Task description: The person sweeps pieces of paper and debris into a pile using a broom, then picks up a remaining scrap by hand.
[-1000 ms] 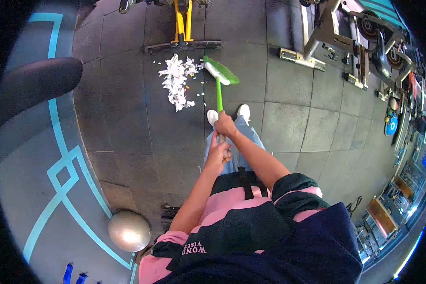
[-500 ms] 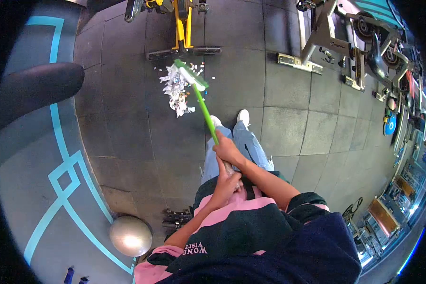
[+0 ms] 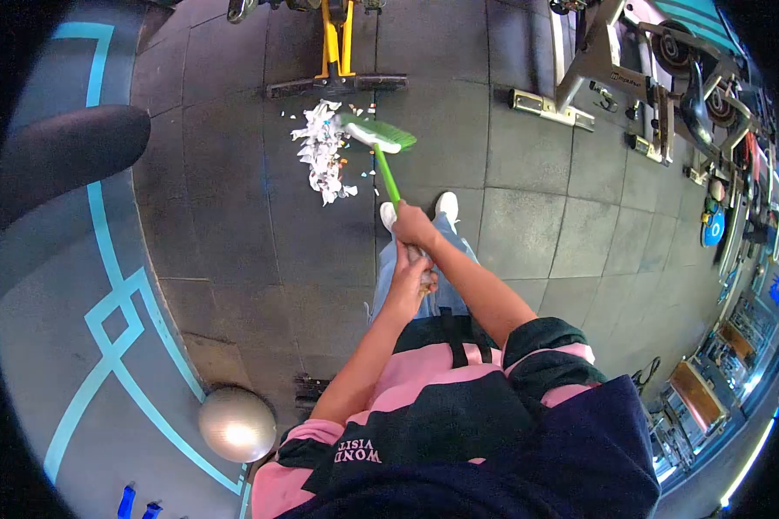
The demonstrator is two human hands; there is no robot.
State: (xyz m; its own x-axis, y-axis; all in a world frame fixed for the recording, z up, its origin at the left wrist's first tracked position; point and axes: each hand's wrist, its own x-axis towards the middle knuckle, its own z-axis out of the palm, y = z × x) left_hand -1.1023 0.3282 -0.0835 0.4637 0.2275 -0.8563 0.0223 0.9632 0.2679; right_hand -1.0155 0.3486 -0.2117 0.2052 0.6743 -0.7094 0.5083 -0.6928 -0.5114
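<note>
Both my hands are wrapped round the handle of a green and white broom (image 3: 374, 137). My right hand (image 3: 415, 227) grips the green part of the handle, lower down toward the head. Close behind it, my left hand (image 3: 409, 277) is closed round the upper end, nearer my body. The broom's bristles are at floor level, on the right side of a pile of white paper scraps (image 3: 323, 154). Small bits, some of them coloured, are scattered around the pile and by the broom head.
A yellow-framed machine (image 3: 336, 52) stands just beyond the pile, its dark foot bar on the tiles. Grey exercise machines (image 3: 597, 78) line the right. A silver exercise ball (image 3: 237, 424) rests at lower left, and a black padded shape (image 3: 78, 156) juts in from the left.
The broom head has moved right, off the top of the pile to its right side. Both hands have gone forward, away from my body, still on the handle.
</note>
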